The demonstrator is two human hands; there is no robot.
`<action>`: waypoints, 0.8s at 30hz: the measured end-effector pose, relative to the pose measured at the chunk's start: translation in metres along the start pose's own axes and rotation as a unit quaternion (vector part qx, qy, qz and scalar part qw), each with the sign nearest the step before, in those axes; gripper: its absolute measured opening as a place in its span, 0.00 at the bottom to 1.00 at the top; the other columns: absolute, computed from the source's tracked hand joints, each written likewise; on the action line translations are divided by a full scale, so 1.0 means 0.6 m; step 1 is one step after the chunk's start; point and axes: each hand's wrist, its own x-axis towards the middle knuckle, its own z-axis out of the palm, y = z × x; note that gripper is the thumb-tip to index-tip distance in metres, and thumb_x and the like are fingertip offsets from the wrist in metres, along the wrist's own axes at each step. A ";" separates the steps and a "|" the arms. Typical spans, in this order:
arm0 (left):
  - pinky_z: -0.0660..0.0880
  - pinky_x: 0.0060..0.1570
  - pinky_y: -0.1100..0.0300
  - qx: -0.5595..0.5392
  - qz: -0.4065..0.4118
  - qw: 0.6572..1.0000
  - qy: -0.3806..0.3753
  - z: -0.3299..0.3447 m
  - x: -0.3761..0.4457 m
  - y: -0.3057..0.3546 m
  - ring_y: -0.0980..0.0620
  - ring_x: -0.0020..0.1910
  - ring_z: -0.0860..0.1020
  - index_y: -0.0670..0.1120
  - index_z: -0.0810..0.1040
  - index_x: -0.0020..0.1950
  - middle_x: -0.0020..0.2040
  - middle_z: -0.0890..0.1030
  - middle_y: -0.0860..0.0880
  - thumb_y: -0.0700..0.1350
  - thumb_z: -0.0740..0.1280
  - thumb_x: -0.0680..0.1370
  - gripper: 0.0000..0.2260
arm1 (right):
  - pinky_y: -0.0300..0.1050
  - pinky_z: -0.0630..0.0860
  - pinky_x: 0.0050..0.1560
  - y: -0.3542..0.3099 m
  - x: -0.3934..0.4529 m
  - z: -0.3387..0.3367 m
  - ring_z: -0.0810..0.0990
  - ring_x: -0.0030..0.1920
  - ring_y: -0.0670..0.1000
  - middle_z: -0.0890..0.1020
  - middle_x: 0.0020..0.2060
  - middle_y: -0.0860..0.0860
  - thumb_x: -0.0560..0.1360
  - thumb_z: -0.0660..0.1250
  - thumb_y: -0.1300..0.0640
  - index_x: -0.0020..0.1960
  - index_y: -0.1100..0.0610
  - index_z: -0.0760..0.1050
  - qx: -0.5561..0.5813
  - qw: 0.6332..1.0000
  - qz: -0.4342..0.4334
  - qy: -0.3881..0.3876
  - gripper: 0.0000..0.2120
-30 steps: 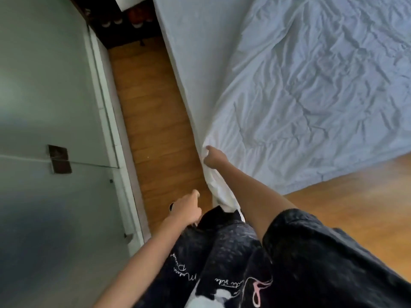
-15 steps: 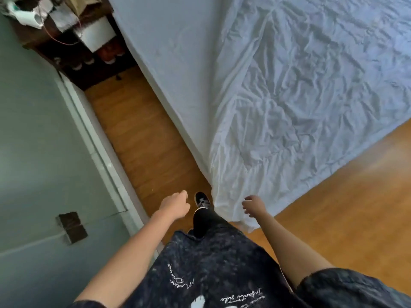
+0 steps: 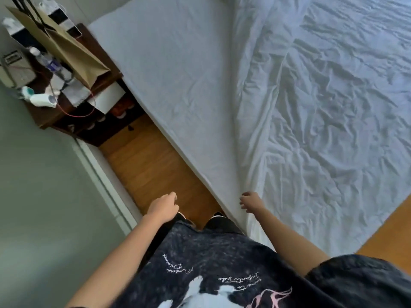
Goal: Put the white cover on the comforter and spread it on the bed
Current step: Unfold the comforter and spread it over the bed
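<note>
The white covered comforter [image 3: 329,121] lies wrinkled over the right part of the bed, its near corner hanging over the bed's foot. Left of it the smooth white mattress sheet [image 3: 178,81] is bare. My right hand [image 3: 250,201] hovers at the comforter's near left corner with loosely bent fingers and holds nothing. My left hand [image 3: 163,206] hangs over the wooden floor beside the bed, fingers loosely curled and empty.
A narrow strip of wooden floor [image 3: 153,165] runs between the bed and the grey wall [image 3: 37,196]. A dark nightstand [image 3: 73,103] with a paper bag, bottle and cables stands at the far left. More floor [image 3: 391,232] shows at the right.
My right hand has let go of the comforter's corner and drawn back. The view has lifted toward the bed's head, bringing the nightstand into sight.
</note>
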 end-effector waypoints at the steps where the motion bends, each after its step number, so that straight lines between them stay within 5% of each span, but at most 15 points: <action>1: 0.72 0.51 0.55 0.003 -0.002 1.000 0.000 -0.031 0.022 -0.020 0.46 0.58 0.76 0.48 0.70 0.65 0.63 0.76 0.47 0.46 0.57 0.80 0.14 | 0.40 0.68 0.32 -0.051 0.006 0.010 0.75 0.34 0.51 0.77 0.39 0.56 0.77 0.60 0.62 0.61 0.63 0.73 0.013 1.000 -0.012 0.001 0.14; 6: 0.74 0.53 0.53 0.039 0.027 0.999 -0.027 -0.167 0.160 -0.115 0.45 0.56 0.77 0.48 0.72 0.61 0.61 0.77 0.46 0.46 0.57 0.80 0.12 | 0.42 0.72 0.38 -0.232 0.070 0.061 0.78 0.41 0.52 0.79 0.47 0.58 0.79 0.61 0.59 0.64 0.60 0.71 0.040 0.998 -0.037 0.036 0.14; 14: 0.74 0.52 0.54 0.144 0.105 0.982 -0.068 -0.406 0.349 -0.263 0.46 0.57 0.77 0.48 0.71 0.63 0.62 0.77 0.47 0.46 0.58 0.79 0.13 | 0.40 0.67 0.33 -0.372 0.105 0.157 0.74 0.32 0.53 0.77 0.38 0.58 0.77 0.59 0.64 0.52 0.62 0.74 0.113 0.983 0.104 0.104 0.07; 19: 0.73 0.52 0.55 0.242 0.111 0.960 -0.086 -0.530 0.452 -0.308 0.44 0.57 0.77 0.47 0.71 0.63 0.62 0.77 0.46 0.46 0.57 0.79 0.13 | 0.50 0.77 0.48 -0.456 0.143 0.225 0.79 0.42 0.57 0.81 0.45 0.57 0.69 0.62 0.58 0.59 0.61 0.75 0.171 0.971 0.124 0.109 0.19; 24: 0.73 0.52 0.56 0.249 0.107 0.957 -0.106 -0.610 0.550 -0.270 0.45 0.57 0.77 0.47 0.71 0.64 0.62 0.77 0.46 0.46 0.58 0.79 0.14 | 0.45 0.70 0.61 -0.564 0.144 0.223 0.75 0.64 0.57 0.77 0.64 0.56 0.77 0.60 0.57 0.68 0.56 0.71 0.024 0.992 0.094 0.079 0.19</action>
